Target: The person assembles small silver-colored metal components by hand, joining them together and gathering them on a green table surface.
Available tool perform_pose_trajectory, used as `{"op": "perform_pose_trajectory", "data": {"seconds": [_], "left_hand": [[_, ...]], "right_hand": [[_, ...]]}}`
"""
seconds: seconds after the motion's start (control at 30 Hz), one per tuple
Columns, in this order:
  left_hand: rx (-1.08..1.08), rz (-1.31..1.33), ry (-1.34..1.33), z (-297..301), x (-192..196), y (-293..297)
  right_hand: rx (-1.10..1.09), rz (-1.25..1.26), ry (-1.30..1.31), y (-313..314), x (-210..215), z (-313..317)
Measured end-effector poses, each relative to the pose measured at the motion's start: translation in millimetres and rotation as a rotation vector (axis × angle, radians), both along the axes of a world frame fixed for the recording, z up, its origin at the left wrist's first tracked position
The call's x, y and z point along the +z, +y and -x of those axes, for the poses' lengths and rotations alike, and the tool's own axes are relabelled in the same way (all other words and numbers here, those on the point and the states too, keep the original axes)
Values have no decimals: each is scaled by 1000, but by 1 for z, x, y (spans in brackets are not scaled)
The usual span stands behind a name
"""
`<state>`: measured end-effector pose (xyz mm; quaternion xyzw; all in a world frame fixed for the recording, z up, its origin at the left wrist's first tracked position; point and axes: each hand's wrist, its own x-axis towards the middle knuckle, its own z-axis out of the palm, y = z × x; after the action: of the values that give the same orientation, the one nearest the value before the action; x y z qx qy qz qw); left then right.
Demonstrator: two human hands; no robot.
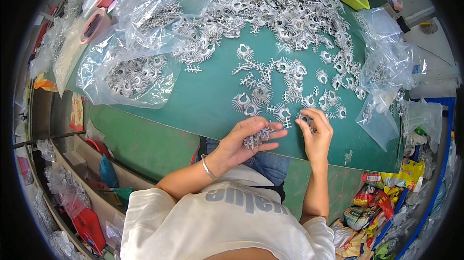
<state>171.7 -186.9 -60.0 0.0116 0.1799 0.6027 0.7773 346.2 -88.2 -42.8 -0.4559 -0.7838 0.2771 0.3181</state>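
White T-shirt (212, 231) right under the lens. Clump of grey branching pieces (257, 139) cradled in left hand (244, 136), over green table's (193, 100) near edge. Pinch-like curl on right hand (316, 132), honestly can't tell if gripping anything. Loose branching piece (287, 123) between both, lengthwise toward far edge, closer to left.

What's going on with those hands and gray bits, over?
Left hand: cupping gray bits. Right hand: beside fan-shaped pieces, grip unclear. Gray pile beyond, on green table.
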Motion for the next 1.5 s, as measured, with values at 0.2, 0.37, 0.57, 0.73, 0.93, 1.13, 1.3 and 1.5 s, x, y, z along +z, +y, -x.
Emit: {"op": "perform_pose_trajectory", "data": {"seconds": [0.2,0.37,0.57,0.73,0.93,1.13,1.3,1.5], "left_hand": [[-4,68,186,2,-4,-10],[53,41,71,5,4,-8],[48,133,92,11,-2,-8],[79,109,134,9,-4,-6],[53,119,66,14,-5,-2],[126,132,105,9,10,3],[99,161,185,8,4,2],[65,103,137,11,4,-1]], "right_hand": [[184,20,-50,37,12,62],[216,-38,-276,62,-9,87],[85,201,-54,63,-4,64],[200,1005,440,53,13,46],[270,1299,662,38,16,34],[339,900,342,9,16,39],[412,544,-64,6,40,46],[226,-77,-208,49,2,74]]}}
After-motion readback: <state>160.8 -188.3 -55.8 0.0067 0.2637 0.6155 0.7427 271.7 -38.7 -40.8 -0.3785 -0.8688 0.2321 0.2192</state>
